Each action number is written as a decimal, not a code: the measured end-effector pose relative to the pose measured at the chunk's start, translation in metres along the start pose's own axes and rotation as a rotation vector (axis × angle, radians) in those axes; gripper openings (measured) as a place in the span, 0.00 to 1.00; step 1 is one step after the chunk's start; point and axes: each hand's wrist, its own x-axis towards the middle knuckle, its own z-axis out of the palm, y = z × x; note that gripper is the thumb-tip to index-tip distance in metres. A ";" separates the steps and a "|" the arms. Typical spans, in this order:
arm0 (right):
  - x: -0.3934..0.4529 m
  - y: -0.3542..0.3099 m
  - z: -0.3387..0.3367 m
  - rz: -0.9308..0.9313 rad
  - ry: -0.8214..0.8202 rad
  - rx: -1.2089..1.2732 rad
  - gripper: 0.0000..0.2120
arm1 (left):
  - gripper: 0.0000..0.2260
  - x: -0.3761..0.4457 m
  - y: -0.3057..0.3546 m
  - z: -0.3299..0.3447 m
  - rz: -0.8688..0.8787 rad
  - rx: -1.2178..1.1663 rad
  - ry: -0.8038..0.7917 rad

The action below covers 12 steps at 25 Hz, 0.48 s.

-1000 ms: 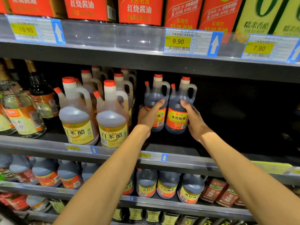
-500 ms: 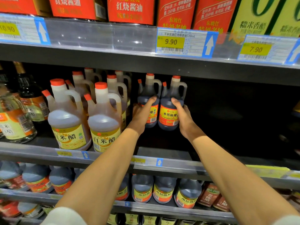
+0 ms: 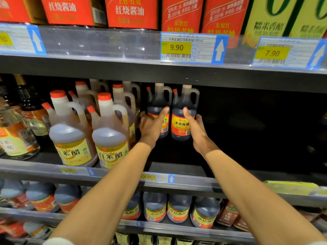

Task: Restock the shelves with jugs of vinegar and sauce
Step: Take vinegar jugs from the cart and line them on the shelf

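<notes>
Both arms reach forward over the middle shelf's front rail (image 3: pixel 177 179), and the left hand (image 3: pixel 150 125) wraps around the left dark vinegar jug (image 3: pixel 158 107) while the right hand (image 3: pixel 196 129) wraps around the right dark vinegar jug (image 3: pixel 182 124), thumbs laid on the jugs' fronts. The two jugs stand upright and just beside each other, deep on the middle shelf, with dark shelf space to the right of the right hand. To the left of the left hand stand the white rice vinegar jugs (image 3: pixel 109 138) with orange caps, and above both hands a price tag (image 3: pixel 192 48) hangs on the upper shelf edge.
</notes>
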 end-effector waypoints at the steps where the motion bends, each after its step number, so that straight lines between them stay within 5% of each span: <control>1: -0.001 0.001 0.000 -0.012 -0.009 0.003 0.36 | 0.44 -0.002 -0.003 0.000 0.035 0.036 0.014; 12: 0.006 0.006 0.006 -0.015 0.076 -0.044 0.37 | 0.43 -0.001 -0.016 0.002 0.014 0.221 0.040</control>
